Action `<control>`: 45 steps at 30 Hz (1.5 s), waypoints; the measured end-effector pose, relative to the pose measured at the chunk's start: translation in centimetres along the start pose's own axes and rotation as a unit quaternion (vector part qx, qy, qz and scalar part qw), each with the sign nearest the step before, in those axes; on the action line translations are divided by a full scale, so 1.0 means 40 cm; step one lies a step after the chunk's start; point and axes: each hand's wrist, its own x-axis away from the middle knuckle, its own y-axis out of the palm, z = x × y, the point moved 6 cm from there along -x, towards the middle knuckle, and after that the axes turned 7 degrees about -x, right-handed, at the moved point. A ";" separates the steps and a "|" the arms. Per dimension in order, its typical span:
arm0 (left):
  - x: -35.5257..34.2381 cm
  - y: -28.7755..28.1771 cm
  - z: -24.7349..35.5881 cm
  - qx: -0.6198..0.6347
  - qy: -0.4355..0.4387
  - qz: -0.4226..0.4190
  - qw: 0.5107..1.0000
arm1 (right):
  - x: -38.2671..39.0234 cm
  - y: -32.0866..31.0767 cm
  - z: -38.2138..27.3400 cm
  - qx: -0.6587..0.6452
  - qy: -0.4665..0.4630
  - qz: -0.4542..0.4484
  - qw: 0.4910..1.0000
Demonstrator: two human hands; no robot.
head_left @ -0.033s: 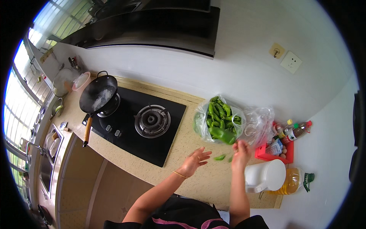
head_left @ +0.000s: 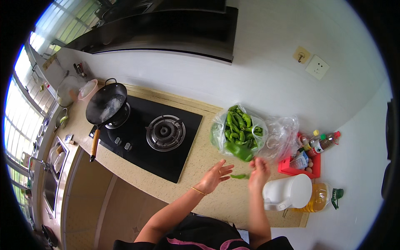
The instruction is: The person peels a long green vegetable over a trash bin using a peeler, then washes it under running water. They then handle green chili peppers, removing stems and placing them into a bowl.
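Left hand: open, empty | right hand: curled, seemingly pinching green pepper at eleven o'clock | I'd advise steady grip, clear of bag

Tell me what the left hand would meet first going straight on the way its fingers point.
Probably the large green pepper in the right hand, though depth is hard to judge.

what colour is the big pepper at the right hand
The pepper is green; it shows best in the head view.

The wok sits on the stove, left of peppers in a bag.
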 end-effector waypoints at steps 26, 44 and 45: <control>-0.075 -0.281 -0.165 -0.329 -0.126 0.121 0.928 | 0.055 -0.264 0.290 0.223 0.302 -0.049 0.926; -0.100 -0.314 -0.127 -0.523 -0.053 0.197 0.827 | -0.082 -0.034 0.074 0.112 0.151 -0.094 0.978; -0.101 -0.294 -0.138 -0.494 -0.055 0.173 0.850 | -0.104 -0.002 0.058 0.110 0.119 -0.101 0.982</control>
